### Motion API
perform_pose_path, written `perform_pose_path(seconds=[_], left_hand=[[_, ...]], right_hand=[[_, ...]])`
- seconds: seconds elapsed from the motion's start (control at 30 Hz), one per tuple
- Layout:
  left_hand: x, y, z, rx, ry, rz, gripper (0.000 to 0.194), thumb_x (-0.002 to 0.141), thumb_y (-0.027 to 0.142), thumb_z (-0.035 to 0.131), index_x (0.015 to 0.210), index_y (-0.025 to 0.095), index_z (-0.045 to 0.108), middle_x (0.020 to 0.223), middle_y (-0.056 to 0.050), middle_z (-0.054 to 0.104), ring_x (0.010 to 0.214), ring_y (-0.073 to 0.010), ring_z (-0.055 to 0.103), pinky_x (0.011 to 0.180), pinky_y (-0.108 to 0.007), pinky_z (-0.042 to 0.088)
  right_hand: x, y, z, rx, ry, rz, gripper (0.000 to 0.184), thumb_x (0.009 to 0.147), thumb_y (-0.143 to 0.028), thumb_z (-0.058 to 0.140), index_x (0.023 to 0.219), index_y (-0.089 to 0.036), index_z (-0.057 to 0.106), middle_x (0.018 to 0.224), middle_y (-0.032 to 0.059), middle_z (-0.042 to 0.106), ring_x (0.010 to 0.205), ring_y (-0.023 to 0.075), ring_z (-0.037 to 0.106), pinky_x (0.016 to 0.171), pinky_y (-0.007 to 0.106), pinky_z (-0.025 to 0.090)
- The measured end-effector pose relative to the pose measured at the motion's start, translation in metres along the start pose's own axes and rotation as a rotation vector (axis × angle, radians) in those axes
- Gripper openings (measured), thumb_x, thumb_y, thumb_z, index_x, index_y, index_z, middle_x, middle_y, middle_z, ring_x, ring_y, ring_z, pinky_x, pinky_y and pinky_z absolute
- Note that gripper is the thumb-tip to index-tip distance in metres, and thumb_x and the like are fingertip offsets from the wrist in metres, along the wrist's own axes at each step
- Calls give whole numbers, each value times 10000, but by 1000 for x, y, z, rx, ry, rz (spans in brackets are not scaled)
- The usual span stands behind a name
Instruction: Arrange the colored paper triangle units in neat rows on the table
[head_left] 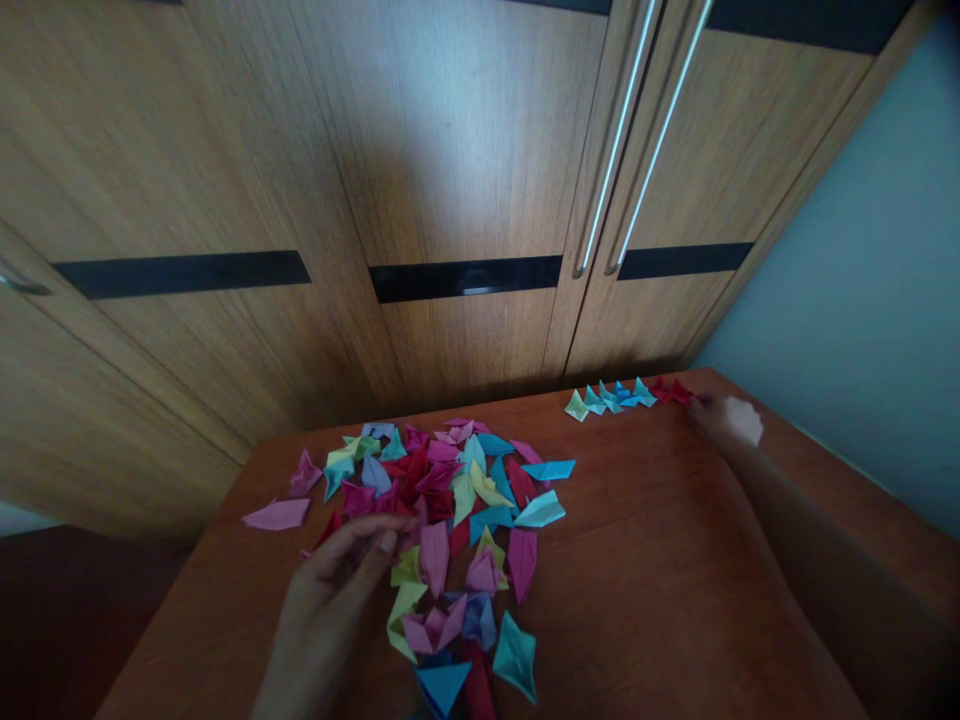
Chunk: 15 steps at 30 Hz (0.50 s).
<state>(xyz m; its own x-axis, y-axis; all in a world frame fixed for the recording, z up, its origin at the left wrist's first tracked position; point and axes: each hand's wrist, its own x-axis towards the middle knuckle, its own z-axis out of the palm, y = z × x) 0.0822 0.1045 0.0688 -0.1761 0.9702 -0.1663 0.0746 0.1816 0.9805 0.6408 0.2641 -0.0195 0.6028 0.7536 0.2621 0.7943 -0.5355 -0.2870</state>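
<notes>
Below both grips, a table is supporting a loose pile of folded papers around the left hand and a short paper row ending in red pieces at the right hand. Whether either is pinching cannot be told. Papers are looking light, crushable, best held by thick folds.

Seemingly a home room, wood-grain wardrobe, reddish-brown table

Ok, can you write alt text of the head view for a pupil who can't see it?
Folded papers in many colours lie in a pile on a table, the left hand at the pile's edge; the right hand is at the red end of a short row farther back. Behind stands a cabinet.
</notes>
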Motion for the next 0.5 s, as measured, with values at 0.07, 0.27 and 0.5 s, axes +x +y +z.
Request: perform_pose_path(seconds=[0.07, 0.27, 0.5], left_hand=[[0, 1, 0, -4, 9, 5, 306, 685, 425, 760, 881, 192, 733, 863, -59, 742, 902, -261, 677, 659, -270, 549], [-1, 2, 0, 6, 11, 20, 291, 684, 423, 764, 868, 200, 738, 847, -48, 747, 864, -236, 679, 674, -257, 536], [0, -1, 0, -2, -2, -8, 319, 692, 438, 754, 891, 190, 728, 888, -62, 743, 858, -238, 674, 657, -261, 530]], right_hand=[[2, -1, 2, 7, 0, 10, 308, 721, -446, 614, 809, -183, 749, 748, 192, 657, 675, 296, 608, 599, 403, 420], [5, -2, 2, 15, 20, 26, 313, 732, -426, 604, 869, -186, 751, 771, 193, 660, 694, 312, 608, 604, 421, 422], [7, -5, -2, 45, 25, -28, 275, 707, -415, 631, 789, -181, 750, 723, 164, 655, 659, 266, 583, 592, 377, 401]])
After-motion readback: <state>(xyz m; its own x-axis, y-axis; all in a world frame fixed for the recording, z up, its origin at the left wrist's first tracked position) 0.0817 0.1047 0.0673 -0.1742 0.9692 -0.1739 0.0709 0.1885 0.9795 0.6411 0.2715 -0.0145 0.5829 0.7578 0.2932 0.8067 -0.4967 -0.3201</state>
